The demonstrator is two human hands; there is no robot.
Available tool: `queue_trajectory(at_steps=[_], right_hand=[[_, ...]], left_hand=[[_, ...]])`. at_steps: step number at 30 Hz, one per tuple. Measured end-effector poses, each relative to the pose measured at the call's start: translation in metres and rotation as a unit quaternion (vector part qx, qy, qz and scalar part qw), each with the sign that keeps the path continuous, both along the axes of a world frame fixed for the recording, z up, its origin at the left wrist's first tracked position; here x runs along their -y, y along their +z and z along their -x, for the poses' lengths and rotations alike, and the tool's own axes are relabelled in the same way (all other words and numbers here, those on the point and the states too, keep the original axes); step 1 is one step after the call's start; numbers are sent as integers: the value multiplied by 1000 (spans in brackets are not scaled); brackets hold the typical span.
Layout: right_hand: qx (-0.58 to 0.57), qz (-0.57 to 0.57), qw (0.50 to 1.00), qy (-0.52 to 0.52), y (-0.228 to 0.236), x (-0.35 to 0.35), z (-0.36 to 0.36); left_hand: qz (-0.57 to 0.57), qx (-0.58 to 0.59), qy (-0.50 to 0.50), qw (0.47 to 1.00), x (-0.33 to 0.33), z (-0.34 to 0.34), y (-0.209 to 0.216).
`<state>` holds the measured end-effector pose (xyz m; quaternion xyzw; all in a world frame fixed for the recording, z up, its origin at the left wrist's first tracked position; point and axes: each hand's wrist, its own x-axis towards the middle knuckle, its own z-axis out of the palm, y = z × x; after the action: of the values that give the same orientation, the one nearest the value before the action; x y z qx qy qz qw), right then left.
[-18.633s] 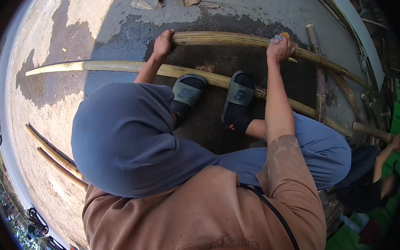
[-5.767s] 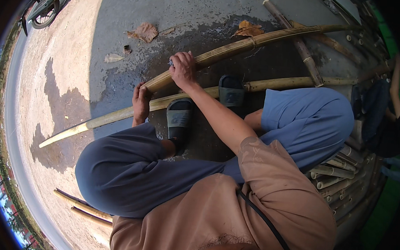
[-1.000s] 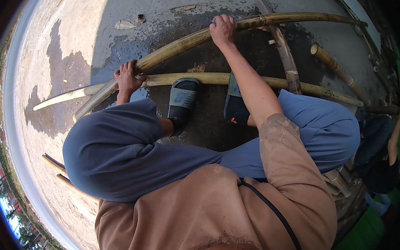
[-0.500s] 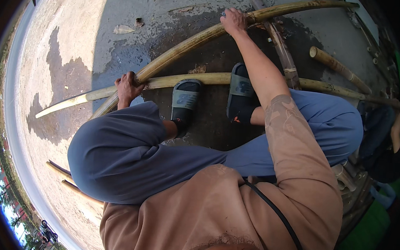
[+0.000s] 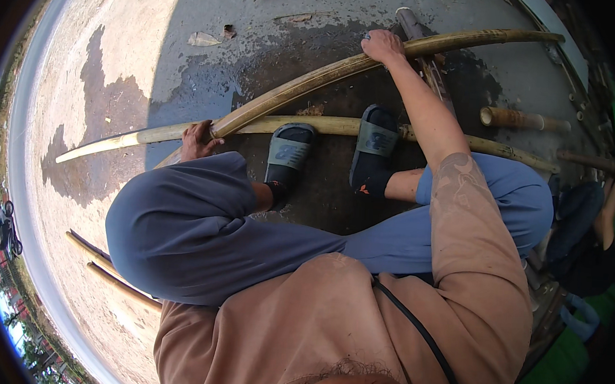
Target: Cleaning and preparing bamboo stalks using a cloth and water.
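Note:
I sit low with both knees bent over wet concrete. My left hand (image 5: 197, 140) grips the lower end of a long curved bamboo strip (image 5: 306, 81). My right hand (image 5: 382, 46) is closed over the same strip farther up, near its far end. A second bamboo strip (image 5: 339, 126) lies under my two grey sandals (image 5: 289, 153), which press it to the ground. My blue-trousered left knee hides the strip's near end.
Short bamboo pieces (image 5: 523, 120) and a thin pole (image 5: 426, 59) lie at the right. Two more strips (image 5: 102, 268) lie at the lower left on dry ground. Dry leaves (image 5: 204, 39) sit ahead. Another person (image 5: 594, 228) crouches at the right edge.
The held strip has swung upward at its right end, and my right hand has slid with it toward the far right. My left hand stays near my knee.

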<state>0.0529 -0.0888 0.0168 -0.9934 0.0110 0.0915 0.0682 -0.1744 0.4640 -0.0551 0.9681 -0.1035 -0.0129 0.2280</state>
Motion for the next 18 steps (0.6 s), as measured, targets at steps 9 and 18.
queue_trajectory(at_steps=[9, 18], right_hand=[[209, -289, 915, 188, -67, -250, 133], [101, -167, 979, 63, -59, -189, 83]], left_hand=[[-138, 51, 29, 989, 75, -15, -17], [-125, -5, 46, 991, 74, -12, -27]])
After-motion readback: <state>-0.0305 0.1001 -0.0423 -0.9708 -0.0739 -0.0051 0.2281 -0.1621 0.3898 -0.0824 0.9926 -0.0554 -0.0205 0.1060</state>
